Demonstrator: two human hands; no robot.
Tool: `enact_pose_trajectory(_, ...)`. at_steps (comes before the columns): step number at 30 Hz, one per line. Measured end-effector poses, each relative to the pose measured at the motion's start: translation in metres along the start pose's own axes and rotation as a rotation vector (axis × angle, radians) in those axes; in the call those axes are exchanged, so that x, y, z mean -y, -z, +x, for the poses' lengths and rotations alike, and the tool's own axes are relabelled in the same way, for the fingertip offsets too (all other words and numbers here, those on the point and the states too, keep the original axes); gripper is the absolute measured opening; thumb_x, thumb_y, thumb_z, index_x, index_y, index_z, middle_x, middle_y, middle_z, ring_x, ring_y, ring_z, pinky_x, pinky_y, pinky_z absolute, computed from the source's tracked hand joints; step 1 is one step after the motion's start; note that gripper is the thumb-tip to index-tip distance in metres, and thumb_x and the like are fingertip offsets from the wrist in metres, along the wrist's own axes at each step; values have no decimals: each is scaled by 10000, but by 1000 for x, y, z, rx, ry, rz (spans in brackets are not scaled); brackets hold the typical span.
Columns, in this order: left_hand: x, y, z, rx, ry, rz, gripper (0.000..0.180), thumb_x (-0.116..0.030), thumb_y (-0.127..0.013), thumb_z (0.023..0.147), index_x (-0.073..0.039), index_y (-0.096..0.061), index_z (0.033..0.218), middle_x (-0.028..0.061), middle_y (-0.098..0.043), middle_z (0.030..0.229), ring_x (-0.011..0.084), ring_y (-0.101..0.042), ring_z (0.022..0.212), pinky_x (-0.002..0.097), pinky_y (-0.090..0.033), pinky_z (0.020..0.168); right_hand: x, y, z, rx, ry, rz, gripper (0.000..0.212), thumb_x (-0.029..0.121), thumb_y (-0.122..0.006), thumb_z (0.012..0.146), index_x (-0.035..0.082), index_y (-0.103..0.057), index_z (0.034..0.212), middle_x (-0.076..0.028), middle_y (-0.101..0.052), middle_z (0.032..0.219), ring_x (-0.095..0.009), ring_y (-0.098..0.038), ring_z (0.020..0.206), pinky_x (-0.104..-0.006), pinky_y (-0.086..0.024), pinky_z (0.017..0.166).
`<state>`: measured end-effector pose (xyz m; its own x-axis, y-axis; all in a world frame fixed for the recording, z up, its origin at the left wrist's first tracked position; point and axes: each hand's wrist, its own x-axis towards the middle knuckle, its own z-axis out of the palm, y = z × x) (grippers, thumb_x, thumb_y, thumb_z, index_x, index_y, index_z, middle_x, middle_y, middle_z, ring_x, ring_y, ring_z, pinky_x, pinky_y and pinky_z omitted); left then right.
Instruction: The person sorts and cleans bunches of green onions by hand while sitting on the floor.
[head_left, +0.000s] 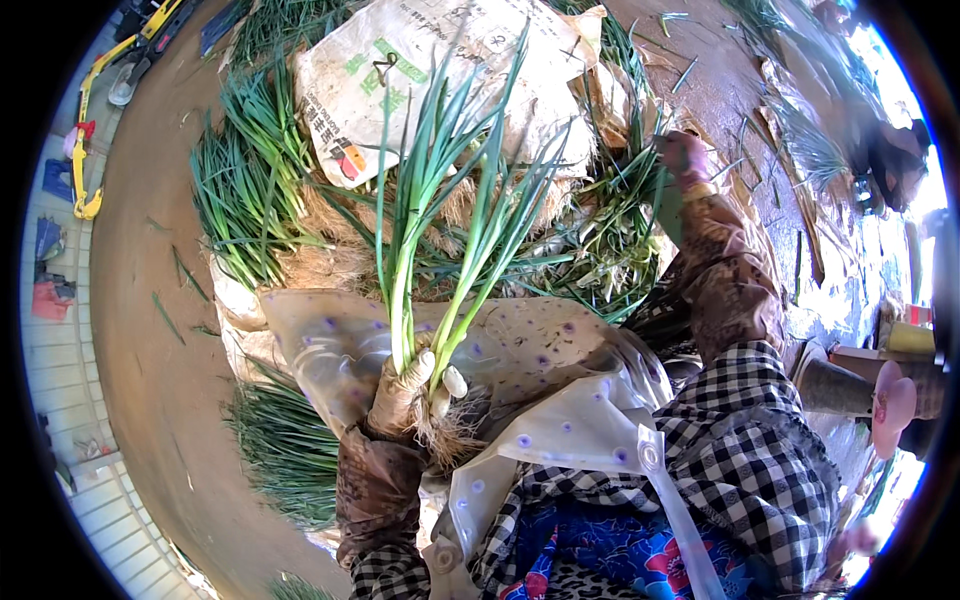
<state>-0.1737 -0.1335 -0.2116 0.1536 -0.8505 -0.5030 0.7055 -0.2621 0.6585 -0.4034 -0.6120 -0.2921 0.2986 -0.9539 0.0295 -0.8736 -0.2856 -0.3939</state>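
Note:
My left hand [396, 398], in a pale covering with whitish fingertips, closes around the lower ends of several green garlic stalks [402, 290]. Their long green leaves point up and away from me, and brown stringy roots [452, 432] hang beside the hand. Under them, over my lap, spreads a clear plastic apron [545, 335] with purple spots. My right hand [684, 160] is off to the far right with curled fingers, beside loose leaves. What it holds, if anything, is hard to make out. A flat green shape [668, 208] shows beside its wrist.
Ahead lies a heap of rooted stalks, partly covered by a white woven sack [450, 75]. More bundles lie at the left [245, 165] and near left [285, 445]. Trimmed leaves [615, 235] litter the right side. Farther right are a grey bucket [838, 382] and another person [895, 160].

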Motion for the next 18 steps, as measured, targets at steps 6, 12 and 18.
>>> enact_pose_trajectory(6,3,-1,1,-47,35,65,305,-228,-516,880,-27,-459,1102,127,-617,713,110,-537,453,186,-426,402,-21,21,-23,-184,-138,-168,397,372,-589,741,117,-607,1045,-166,-631,836,-335,-602,828,-404,-467,720)
enact_pose_trajectory(12,14,-8,10,-19,-11,201,363,-240,-508,882,7,-431,1137,139,-616,718,123,-541,472,214,-437,427,91,34,-69,351,-95,779,193,187,-631,777,13,-633,862,-34,-563,583,-77,-466,459,-210,-372,446)
enact_pose_trajectory(18,27,-9,21,48,-46,275,360,-192,-485,891,5,-404,1181,124,-613,800,109,-546,554,201,-453,513,124,-14,-95,419,327,1141,202,-5,-577,740,-1,-625,936,-56,-623,862,-132,-564,604,-240,-479,567)
